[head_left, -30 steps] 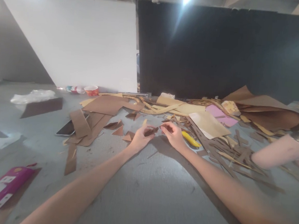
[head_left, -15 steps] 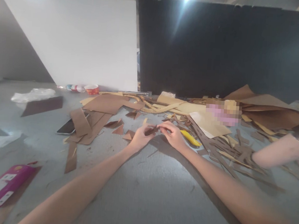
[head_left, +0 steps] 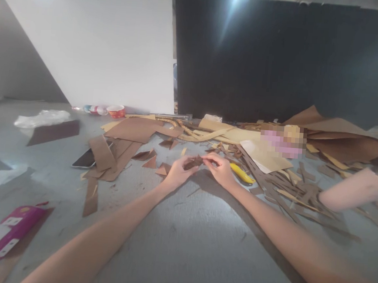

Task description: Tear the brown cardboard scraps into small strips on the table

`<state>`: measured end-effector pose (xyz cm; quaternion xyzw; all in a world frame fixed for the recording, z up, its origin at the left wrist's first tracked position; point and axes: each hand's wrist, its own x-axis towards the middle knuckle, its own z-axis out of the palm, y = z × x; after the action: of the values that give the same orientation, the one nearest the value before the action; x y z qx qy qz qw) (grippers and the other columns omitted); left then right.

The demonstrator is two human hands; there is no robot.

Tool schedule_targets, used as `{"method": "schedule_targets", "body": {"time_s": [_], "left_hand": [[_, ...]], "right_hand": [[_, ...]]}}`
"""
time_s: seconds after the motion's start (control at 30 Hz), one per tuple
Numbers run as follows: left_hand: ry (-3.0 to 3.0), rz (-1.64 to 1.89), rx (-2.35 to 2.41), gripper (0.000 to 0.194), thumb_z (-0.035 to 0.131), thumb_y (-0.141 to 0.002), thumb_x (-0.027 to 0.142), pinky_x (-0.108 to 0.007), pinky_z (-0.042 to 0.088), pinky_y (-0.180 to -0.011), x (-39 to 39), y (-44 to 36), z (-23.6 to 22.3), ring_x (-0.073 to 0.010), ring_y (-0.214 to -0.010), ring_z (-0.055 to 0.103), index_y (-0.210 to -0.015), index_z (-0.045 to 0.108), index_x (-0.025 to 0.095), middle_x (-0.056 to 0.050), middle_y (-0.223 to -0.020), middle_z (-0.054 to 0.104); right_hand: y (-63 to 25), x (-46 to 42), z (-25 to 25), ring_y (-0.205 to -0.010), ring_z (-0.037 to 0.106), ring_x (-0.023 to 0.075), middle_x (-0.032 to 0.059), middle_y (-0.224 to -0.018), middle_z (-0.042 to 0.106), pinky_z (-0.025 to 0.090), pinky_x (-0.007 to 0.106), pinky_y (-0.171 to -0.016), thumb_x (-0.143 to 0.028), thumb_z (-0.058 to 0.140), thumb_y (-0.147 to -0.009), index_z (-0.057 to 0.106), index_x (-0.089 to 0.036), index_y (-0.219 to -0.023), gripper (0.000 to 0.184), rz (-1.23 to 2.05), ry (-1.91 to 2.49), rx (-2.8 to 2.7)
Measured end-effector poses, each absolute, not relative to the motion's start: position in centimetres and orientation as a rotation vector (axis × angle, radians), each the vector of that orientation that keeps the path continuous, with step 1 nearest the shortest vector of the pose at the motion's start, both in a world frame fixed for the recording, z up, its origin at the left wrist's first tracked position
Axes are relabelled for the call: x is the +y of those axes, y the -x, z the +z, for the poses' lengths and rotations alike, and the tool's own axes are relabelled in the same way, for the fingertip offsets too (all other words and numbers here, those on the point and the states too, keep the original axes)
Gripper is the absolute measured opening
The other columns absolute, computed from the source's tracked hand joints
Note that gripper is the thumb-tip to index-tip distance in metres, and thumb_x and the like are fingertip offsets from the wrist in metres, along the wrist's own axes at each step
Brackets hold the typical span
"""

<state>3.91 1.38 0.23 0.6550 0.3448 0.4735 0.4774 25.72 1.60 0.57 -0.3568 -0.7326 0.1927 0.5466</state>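
Note:
At the middle of the table, my left hand [head_left: 180,172] is closed on a small brown sheet piece [head_left: 193,162], paper or leather; I cannot tell which. The fingertips of my right hand [head_left: 219,167] pinch the same piece at its right end. Fingers hide part of its outline. Right beside my right hand lies a yellow tool [head_left: 241,173], perhaps a cutter. To the left of my left hand are brown triangular scraps [head_left: 149,161] on the grey table [head_left: 181,245].
Brown strips [head_left: 283,190] lie heaped at right, beside another person's arm [head_left: 351,191]. Brown sheets [head_left: 134,130] and a phone [head_left: 84,157] are at left. A red cup [head_left: 116,111] and a bottle [head_left: 95,109] stand at the back. A magenta tissue pack [head_left: 22,224] sits front left.
The brown piece between my hands has tilted a little and shows more of its surface. My right hand has shifted slightly to the right. The other person's arm stays in place.

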Motion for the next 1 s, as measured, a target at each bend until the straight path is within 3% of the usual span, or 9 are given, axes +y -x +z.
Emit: {"method": "schedule_targets", "body": {"time_s": [0.17, 0.6, 0.87, 1.0], "left_hand": [[-1.598, 1.15, 0.845, 0.063, 0.079, -0.095, 0.036, -0.032, 0.065, -0.073, 1.06, -3.87, 0.63, -0.0168, -0.069, 0.077, -0.152, 0.058, 0.022, -0.005, -0.099, 0.08], [-1.663, 1.142, 0.864, 0.063, 0.078, -0.097, 0.044, -0.036, 0.064, -0.078, 0.85, -3.96, 0.83, -0.0198, -0.071, 0.075, -0.152, 0.059, 0.021, -0.003, -0.087, 0.077], [-1.662, 1.149, 0.912, 0.059, 0.078, -0.096, 0.045, -0.036, 0.062, -0.076, 0.89, -3.95, 0.6, -0.0194, -0.07, 0.074, -0.147, 0.06, 0.022, -0.004, -0.094, 0.08], [-1.667, 1.222, 1.023, 0.06, 0.077, -0.097, 0.041, -0.038, 0.061, -0.082, 1.29, -3.8, -0.05, -0.0217, -0.077, 0.077, -0.15, 0.054, 0.023, -0.003, -0.093, 0.079]], "right_hand": [[-25.72, 1.56, 0.95, -0.097, 0.075, 0.0241, 0.0077, -0.104, 0.08, 0.061, 0.04, -0.092, -0.042, 0.069, -0.109, 0.087, -0.026, -0.111, 0.024, 0.487, 0.797, -1.789], [-25.6, 1.4, 0.66, -0.084, 0.07, 0.0228, 0.0051, -0.096, 0.075, 0.06, 0.037, -0.081, -0.044, 0.068, -0.105, 0.076, -0.025, -0.118, 0.025, 0.624, 0.909, -1.672], [-25.47, 1.36, 0.84, -0.083, 0.069, 0.0221, 0.0032, -0.093, 0.073, 0.058, 0.036, -0.079, -0.049, 0.07, -0.103, 0.072, -0.025, -0.111, 0.026, 0.69, 0.936, -1.679], [-25.37, 1.78, 0.35, -0.08, 0.067, 0.0209, 0.0036, -0.097, 0.072, 0.058, 0.035, -0.076, -0.049, 0.069, -0.104, 0.067, -0.026, -0.12, 0.028, 0.648, 0.906, -1.6]]}}
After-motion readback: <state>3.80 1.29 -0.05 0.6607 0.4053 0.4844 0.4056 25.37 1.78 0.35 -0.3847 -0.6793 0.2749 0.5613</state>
